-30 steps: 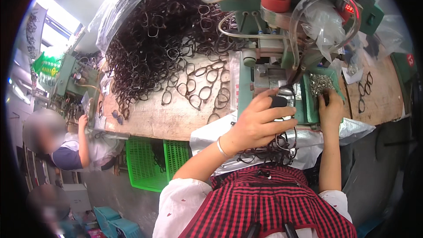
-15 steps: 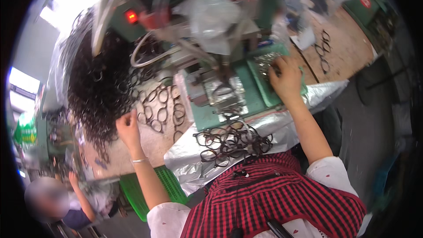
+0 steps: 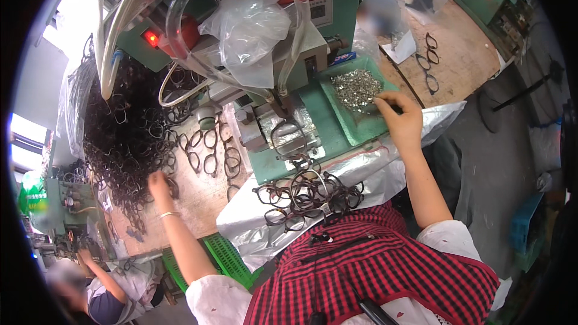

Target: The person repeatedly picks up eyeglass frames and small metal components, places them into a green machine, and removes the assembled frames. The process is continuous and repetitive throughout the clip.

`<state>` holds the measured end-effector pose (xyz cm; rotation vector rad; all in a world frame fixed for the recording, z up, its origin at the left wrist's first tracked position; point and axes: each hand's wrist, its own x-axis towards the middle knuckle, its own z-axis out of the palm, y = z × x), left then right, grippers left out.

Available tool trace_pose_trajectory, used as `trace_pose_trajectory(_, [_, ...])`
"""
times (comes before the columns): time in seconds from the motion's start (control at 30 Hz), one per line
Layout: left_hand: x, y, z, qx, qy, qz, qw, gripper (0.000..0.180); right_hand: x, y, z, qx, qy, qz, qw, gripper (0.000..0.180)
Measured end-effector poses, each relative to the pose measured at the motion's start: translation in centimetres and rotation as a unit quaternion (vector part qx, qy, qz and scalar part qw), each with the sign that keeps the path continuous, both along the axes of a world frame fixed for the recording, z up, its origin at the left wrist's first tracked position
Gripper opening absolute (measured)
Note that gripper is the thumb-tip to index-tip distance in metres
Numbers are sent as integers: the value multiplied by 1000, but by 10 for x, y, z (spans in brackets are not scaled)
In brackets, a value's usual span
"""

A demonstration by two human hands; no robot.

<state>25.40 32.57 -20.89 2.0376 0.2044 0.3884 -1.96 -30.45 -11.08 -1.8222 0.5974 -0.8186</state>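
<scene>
Your left hand (image 3: pixel 159 183) rests at the edge of the large heap of dark spectacle frames (image 3: pixel 123 138) on the wooden worktop (image 3: pixel 198 198), fingers spread and touching the nearest frames; I cannot tell whether one is actually gripped. Your right hand (image 3: pixel 400 117) sits at the lip of the green tray (image 3: pixel 349 126), fingertips pinched together over the small silvery metal parts (image 3: pixel 357 88) inside it; what they hold is too small to make out.

Between your hands stands the green machine (image 3: pixel 289 132), with clear hoses (image 3: pixel 198 18) looping above it and a plastic bag (image 3: pixel 253 30) draped over its upper part. A second pile of frames (image 3: pixel 307 195) lies on silver sheeting (image 3: pixel 253 222) directly in front of you. Two loose frames (image 3: pixel 428 63) lie on the far right worktop. A green basket (image 3: pixel 226 259) sits below the worktop edge. Another person (image 3: pixel 99 292) works at lower left.
</scene>
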Motion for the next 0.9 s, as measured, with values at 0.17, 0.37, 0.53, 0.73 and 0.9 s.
trace_pose_trajectory(0.17, [-46, -146, 21, -121, -62, -67, 988, 14, 5, 26, 19, 136, -47, 123, 982, 13])
trace_pose_trajectory(0.37, [-100, -283, 85, -336, -146, -81, 927, 13, 67, 74, 56, -126, -152, 178, 964, 9])
trace_pose_trajectory(0.53, [-134, -291, 85, -481, -123, -131, 858, 17, 65, 99, 50, -42, -182, 133, 973, 35])
trace_pose_trajectory(0.73, [-160, -329, 212, -243, -389, -357, 814, 24, 64, 101, 65, 10, -195, 194, 962, 42])
trace_pose_trajectory(0.9, [-145, -334, 218, -263, -388, -346, 813, 22, 41, 111, 89, 220, -101, 246, 938, 49])
